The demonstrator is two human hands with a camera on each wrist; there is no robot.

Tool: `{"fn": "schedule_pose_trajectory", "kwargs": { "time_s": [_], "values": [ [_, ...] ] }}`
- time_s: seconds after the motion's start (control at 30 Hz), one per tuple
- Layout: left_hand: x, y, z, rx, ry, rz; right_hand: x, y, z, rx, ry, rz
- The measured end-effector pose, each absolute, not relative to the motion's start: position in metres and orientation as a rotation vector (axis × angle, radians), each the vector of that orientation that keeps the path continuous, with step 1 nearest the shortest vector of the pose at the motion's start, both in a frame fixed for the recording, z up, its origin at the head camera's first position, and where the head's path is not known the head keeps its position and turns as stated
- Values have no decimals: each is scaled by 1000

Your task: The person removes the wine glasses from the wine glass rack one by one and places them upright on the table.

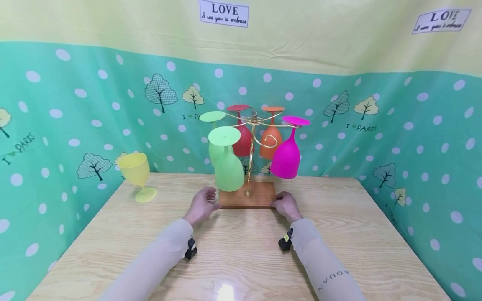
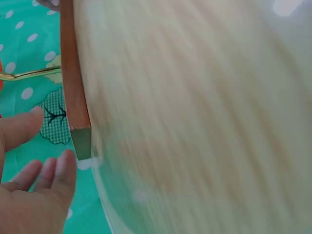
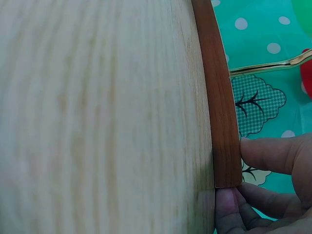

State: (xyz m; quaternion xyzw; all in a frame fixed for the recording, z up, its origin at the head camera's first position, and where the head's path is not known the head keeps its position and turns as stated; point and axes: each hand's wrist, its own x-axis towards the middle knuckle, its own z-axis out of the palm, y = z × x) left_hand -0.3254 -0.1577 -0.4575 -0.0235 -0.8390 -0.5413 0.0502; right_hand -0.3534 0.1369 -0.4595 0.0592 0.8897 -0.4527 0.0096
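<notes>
A gold goblet rack (image 1: 249, 167) stands on a wooden base (image 1: 260, 198) at the middle of the table. From its arms hang upside-down plastic goblets: two light green, of which the nearer green goblet (image 1: 229, 171) overlaps the other, a red goblet (image 1: 243, 140), an orange goblet (image 1: 270, 144) and a magenta goblet (image 1: 287, 159). My right hand (image 1: 286, 205) pinches the base's right end, thumb on top and fingers at the end face. Beside the left end is my left hand (image 1: 203, 205), its thumb and fingers spread, with a gap before the base (image 2: 77, 92).
An upright yellow goblet (image 1: 136, 169) stands at the table's back left. Behind and at both sides of the wooden table (image 1: 241, 255) hangs a green dotted curtain (image 1: 94, 83) with printed trees.
</notes>
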Motion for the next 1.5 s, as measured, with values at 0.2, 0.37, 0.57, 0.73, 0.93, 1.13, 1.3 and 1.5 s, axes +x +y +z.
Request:
{"fn": "schedule_pose_trajectory", "kwargs": {
  "time_s": [0.2, 0.37, 0.57, 0.73, 0.93, 1.13, 1.3, 1.5],
  "values": [
    [-330, -151, -454, 28, -2577, -1654, -353, 137, -461, 180, 2785, -1424],
    [-334, -147, -455, 121, -2597, -1667, -353, 137, -461, 165, 2792, -1432],
    [-339, -144, -461, 150, -2590, -1690, -352, 136, -460, 163, 2805, -1432],
    [-341, -143, -463, 158, -2593, -1665, -352, 136, -461, 162, 2801, -1432],
    [-343, -142, -463, 147, -2609, -1591, -352, 136, -460, 168, 2793, -1428],
    [-344, -142, -463, 144, -2616, -1586, -353, 141, -461, 125, 2760, -1490],
    [-344, -143, -463, 150, -2624, -1594, -352, 152, -457, 67, 2702, -1539],
    [-343, -142, -463, 149, -2632, -1592, -350, 174, -424, -1, 2737, -1484]
  ]
}}
